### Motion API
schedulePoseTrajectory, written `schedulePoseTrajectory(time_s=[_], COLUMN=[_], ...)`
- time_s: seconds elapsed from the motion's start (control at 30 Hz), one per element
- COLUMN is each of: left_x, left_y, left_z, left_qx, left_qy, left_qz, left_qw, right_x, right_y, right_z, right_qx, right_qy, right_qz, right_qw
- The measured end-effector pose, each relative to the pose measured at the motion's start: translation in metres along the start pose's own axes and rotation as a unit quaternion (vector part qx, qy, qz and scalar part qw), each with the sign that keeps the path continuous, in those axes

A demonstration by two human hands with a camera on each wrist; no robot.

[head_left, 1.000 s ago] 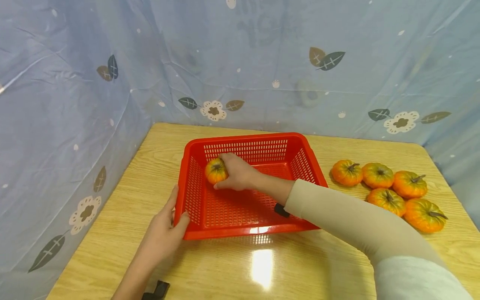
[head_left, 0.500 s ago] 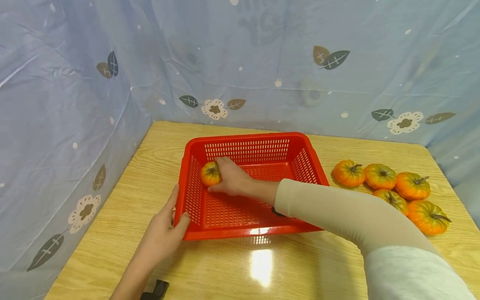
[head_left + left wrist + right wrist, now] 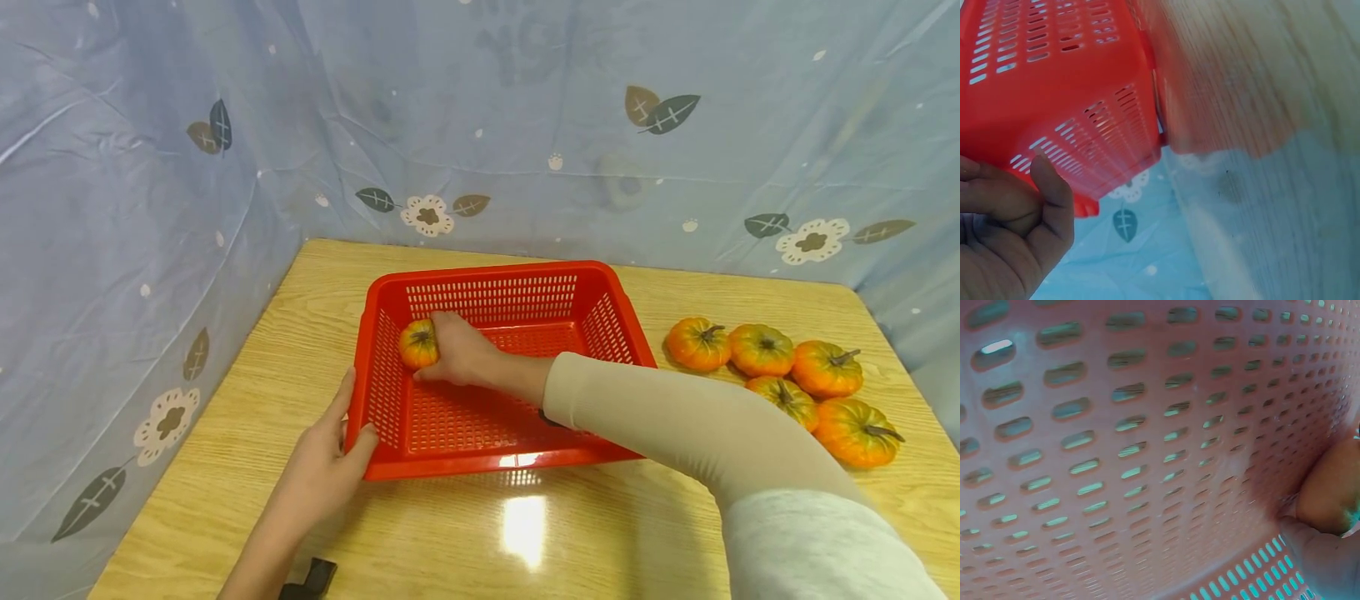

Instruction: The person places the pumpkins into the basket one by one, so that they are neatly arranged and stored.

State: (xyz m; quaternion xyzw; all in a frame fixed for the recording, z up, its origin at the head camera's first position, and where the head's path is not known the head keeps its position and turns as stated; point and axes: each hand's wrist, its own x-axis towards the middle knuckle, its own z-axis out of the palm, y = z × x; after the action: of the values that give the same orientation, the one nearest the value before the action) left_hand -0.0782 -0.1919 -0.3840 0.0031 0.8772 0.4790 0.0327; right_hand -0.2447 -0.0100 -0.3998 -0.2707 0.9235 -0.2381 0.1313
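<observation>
A red plastic basket (image 3: 510,465) with slotted walls stands on the wooden table. Inside it, near the left wall, my right hand (image 3: 463,348) grips a small orange-and-green pumpkin (image 3: 417,345). In the right wrist view part of that pumpkin (image 3: 1330,490) shows at the right edge, with the thumb (image 3: 1322,556) against it, close to the slotted floor. My left hand (image 3: 326,462) holds the basket's near left corner by the rim, thumb on the near side. In the left wrist view the curled fingers of the left hand (image 3: 1013,231) are at the basket rim.
Several more pumpkins (image 3: 761,350) lie grouped on the table (image 3: 247,433) right of the basket. A black object (image 3: 311,579) shows by the left wrist at the bottom. A blue patterned curtain (image 3: 480,125) hangs behind and to the left.
My right hand has moved the pumpkin slightly left, closer to the basket's left wall. My left hand keeps its hold on the rim. The view has shifted slightly.
</observation>
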Motion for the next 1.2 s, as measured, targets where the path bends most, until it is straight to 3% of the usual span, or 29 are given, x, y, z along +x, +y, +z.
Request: schedulePoseTrajectory(time_s=[0.27,0.53,0.7,0.87,1.07,1.2], left_x=[0.004,0.005,0.003,0.001,0.0,0.001], left_y=[0.002,0.001,0.001,0.002,0.003,0.006], left_z=[0.001,-0.001,-0.003,-0.004,-0.003,-0.003], left_qx=[0.002,0.03,0.025,0.027,0.023,0.026], left_qy=[-0.002,-0.001,-0.004,-0.002,-0.002,0.0], left_qz=[-0.001,-0.011,-0.009,-0.003,-0.022,-0.011], left_qw=[1.0,0.9995,0.9996,0.9996,0.9995,0.9996], right_x=[-0.006,-0.029,-0.058,-0.091,-0.133,-0.169], right_y=[-0.002,-0.006,-0.003,0.009,0.034,0.057], right_z=[-0.009,-0.06,-0.105,-0.144,-0.175,-0.189], right_qx=[-0.014,-0.025,-0.025,0.013,0.061,0.064], right_qy=[-0.013,-0.005,0.031,0.077,0.111,0.145], right_qz=[0.026,0.027,0.053,0.079,0.122,0.154], right_qw=[0.9995,0.9993,0.9978,0.9939,0.9844,0.9754])
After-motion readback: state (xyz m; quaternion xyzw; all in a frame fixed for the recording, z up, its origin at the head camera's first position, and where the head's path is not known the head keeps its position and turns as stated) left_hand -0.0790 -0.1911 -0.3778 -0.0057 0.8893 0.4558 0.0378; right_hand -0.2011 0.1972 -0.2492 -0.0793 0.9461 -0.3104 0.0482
